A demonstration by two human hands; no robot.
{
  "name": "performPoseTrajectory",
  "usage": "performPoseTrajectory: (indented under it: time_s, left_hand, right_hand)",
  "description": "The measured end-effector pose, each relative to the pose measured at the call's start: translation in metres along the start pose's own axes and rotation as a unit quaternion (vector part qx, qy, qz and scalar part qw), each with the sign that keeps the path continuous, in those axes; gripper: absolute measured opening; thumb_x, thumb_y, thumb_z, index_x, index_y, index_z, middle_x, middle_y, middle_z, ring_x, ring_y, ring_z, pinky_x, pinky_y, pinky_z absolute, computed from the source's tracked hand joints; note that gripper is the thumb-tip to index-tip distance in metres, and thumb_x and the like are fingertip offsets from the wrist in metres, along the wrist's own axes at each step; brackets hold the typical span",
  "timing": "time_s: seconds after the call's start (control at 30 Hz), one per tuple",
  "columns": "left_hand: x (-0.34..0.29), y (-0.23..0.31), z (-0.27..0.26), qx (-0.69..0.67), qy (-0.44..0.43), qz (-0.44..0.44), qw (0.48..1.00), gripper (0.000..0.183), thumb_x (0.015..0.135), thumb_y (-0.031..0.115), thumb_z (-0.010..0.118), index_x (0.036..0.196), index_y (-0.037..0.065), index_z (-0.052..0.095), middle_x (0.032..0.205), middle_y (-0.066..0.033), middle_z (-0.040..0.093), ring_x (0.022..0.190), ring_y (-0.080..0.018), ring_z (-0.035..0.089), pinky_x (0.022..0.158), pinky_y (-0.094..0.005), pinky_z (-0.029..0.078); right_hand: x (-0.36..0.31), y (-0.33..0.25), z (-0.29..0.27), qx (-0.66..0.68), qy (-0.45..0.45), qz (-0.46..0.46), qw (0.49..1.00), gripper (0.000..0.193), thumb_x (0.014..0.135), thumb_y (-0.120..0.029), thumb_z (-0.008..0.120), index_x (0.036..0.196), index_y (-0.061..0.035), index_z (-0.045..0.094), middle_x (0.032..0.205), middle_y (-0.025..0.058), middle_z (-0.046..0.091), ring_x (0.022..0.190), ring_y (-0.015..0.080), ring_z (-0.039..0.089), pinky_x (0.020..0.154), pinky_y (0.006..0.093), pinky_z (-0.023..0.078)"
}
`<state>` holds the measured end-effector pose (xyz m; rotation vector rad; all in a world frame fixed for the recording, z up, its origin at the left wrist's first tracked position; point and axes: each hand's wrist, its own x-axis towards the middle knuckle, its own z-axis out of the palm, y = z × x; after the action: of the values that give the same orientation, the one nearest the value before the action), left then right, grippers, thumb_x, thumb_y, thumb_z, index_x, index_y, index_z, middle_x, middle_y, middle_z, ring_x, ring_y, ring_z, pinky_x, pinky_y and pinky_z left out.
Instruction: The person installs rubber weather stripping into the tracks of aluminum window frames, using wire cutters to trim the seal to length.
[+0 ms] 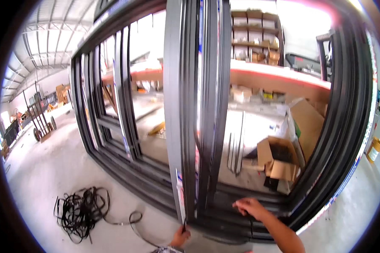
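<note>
Workshop, pale concrete floor (pixel 46 168). Dark metal frame (pixel 212 114) stands ahead of both hands. Left hand (pixel 180 237) curled at its foot, contents unclear; black strap (pixel 82 215) heaped leftward. Right hand (pixel 250 206) half-bent above the sill (pixel 223 210), hold uncertain. Likely strapping; next calls for feeding slack.

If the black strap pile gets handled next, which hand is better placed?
Left, probably: the left hand is nearer the strap pile, low by the middle upright; the right hand is farther off, by the bottom rail.
</note>
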<state>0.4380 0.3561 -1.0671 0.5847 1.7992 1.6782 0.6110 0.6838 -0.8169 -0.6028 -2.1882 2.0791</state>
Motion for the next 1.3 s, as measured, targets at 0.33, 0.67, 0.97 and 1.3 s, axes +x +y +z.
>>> performPoseTrajectory:
  time_s: [0.33,0.67,0.97,1.3]
  left_hand:
    - [-0.009,-0.011,0.013,0.248,0.003,0.161,0.955,0.035,0.102,0.036,0.05,0.107,0.005,0.065,0.086,-0.007,0.058,0.083,-0.0265,0.056,0.073,-0.038,0.045]
    - [0.07,-0.03,0.055,0.293,0.174,-0.061,0.938,0.038,0.097,0.038,0.055,0.11,0.004,0.063,0.104,-0.0205,0.066,0.099,-0.0426,0.061,0.083,-0.0512,0.048]
    - [0.092,-0.048,0.066,-0.09,0.263,-0.19,0.942,0.027,0.095,0.024,0.065,0.091,-0.003,0.065,0.076,-0.0086,0.067,0.062,-0.0187,0.062,0.059,-0.0351,0.05]
    - [0.105,-0.011,0.086,-0.149,0.362,-0.252,0.885,0.011,0.092,0.01,0.062,0.087,0.002,0.066,0.07,-0.007,0.061,0.06,-0.0201,0.058,0.053,-0.0367,0.044]
  right_hand:
    - [-0.004,0.013,-0.015,0.0,0.103,-0.017,0.995,0.028,0.096,-0.028,0.066,0.101,-0.0005,0.069,0.074,-0.0015,0.058,0.063,0.0065,0.052,0.057,0.0225,0.043]
    - [0.007,0.012,0.008,-0.025,0.139,-0.029,0.99,0.022,0.095,-0.018,0.067,0.104,0.0016,0.068,0.078,0.0014,0.061,0.066,0.007,0.054,0.061,0.0225,0.047]
    - [0.013,0.017,0.025,-0.057,0.127,-0.041,0.989,0.021,0.093,-0.016,0.068,0.104,0.0023,0.068,0.079,0.0024,0.064,0.067,0.0072,0.056,0.062,0.0221,0.048]
    - [0.007,0.018,0.03,-0.057,0.1,-0.056,0.992,0.024,0.092,-0.017,0.071,0.106,0.0027,0.068,0.08,0.0009,0.064,0.07,0.006,0.056,0.065,0.0209,0.048]
